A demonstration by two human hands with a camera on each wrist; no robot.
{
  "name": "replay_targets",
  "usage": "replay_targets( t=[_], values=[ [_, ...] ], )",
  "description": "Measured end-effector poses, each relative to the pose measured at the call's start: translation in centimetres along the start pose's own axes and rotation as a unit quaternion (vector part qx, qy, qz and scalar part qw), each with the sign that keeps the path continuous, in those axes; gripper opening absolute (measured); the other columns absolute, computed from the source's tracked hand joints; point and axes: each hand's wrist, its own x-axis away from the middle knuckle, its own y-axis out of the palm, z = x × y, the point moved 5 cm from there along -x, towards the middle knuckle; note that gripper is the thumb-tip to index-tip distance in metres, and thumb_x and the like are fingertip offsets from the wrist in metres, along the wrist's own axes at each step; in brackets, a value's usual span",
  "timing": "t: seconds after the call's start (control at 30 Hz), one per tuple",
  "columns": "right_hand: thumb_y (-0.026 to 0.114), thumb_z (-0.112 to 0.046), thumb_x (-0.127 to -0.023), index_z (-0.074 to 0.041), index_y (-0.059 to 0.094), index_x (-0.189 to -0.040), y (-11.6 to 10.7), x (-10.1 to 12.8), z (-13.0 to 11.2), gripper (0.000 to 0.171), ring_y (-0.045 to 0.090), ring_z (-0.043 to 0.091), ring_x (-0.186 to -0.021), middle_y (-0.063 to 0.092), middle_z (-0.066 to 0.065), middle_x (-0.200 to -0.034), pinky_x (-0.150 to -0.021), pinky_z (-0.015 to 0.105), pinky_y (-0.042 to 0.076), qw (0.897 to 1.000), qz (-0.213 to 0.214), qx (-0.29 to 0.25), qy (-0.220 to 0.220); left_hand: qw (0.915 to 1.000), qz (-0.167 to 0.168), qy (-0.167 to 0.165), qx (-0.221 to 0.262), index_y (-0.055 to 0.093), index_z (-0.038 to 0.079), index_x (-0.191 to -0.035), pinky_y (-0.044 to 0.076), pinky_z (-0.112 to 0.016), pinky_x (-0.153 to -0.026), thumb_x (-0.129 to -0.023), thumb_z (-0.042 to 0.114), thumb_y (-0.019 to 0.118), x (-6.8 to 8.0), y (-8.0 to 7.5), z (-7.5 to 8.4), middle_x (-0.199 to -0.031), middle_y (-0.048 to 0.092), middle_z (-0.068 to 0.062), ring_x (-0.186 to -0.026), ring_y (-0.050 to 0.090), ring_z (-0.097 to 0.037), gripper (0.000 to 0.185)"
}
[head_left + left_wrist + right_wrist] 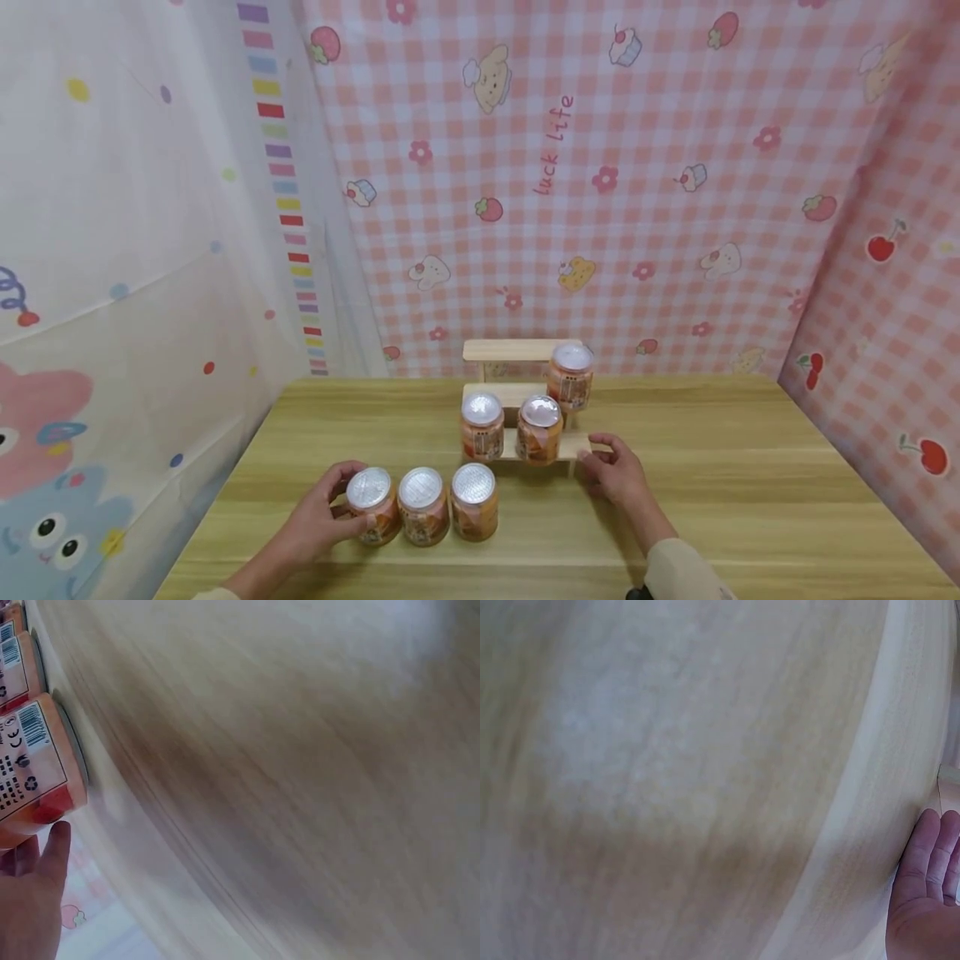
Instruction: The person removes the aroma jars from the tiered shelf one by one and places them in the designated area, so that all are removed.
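My left hand (322,512) curls around the leftmost can (372,504) of a front row, with the thumb on its near side. In the left wrist view, that orange-labelled can (34,765) shows a barcode beside my hand (30,900). To its right stand a middle can (423,507) and a right can (474,502), both silver-topped. At the right end of a small wooden tiered shelf (573,444), my right hand (618,475) has its fingertips at the bottom step. In the right wrist view, its fingers (913,862) look nearly straight.
On the shelf's bottom step stand a left can (482,427) and a right can (539,429). Another can (571,377) sits higher at the right. The wood-grain table (720,483) meets a pink checked cloth (660,317) behind and a white patterned cloth (172,333) at left.
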Motion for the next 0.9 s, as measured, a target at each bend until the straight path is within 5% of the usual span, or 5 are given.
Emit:
replay_targets(
  t=[0.23,0.43,0.9],
  values=[
    [0.062,-0.011,-0.086,-0.001,0.048,-0.118,0.1,0.2,0.1,0.037,0.059,0.024,-0.077,0.058,0.017,-0.098,-0.059,0.041,0.051,1.0,0.0,0.01,0.001,0.9996,-0.002,0.006,-0.027,0.038,0.004,-0.131,0.042,-0.031,-0.088,-0.068,0.012,0.079,-0.2,-0.3,0.3,-0.12,0.048,-0.016,-0.11,0.045,-0.027,0.076],
    [0.062,-0.01,-0.086,-0.001,0.048,-0.118,0.0,-0.1,0.0,0.036,0.06,0.022,-0.075,0.059,0.015,-0.095,-0.056,0.039,0.051,1.0,0.0,0.01,-0.008,0.9983,0.006,0.05,-0.028,0.038,0.007,-0.132,0.042,-0.041,-0.089,-0.076,0.013,0.073,-1.9,-1.4,2.0,-0.121,0.048,-0.018,-0.113,0.043,-0.035,0.066],
    [0.061,-0.007,-0.086,0.002,0.045,-0.119,-0.1,0.0,-0.3,0.038,0.059,0.02,-0.072,0.058,0.018,-0.097,-0.056,0.041,0.051,1.0,-0.009,0.002,-0.003,0.9987,-0.01,0.025,-0.044,0.035,0.016,-0.136,0.04,-0.044,-0.091,-0.08,0.033,0.069,-9.4,-1.6,8.0,-0.126,0.046,-0.012,-0.118,0.042,-0.029,0.067]
  ],
)
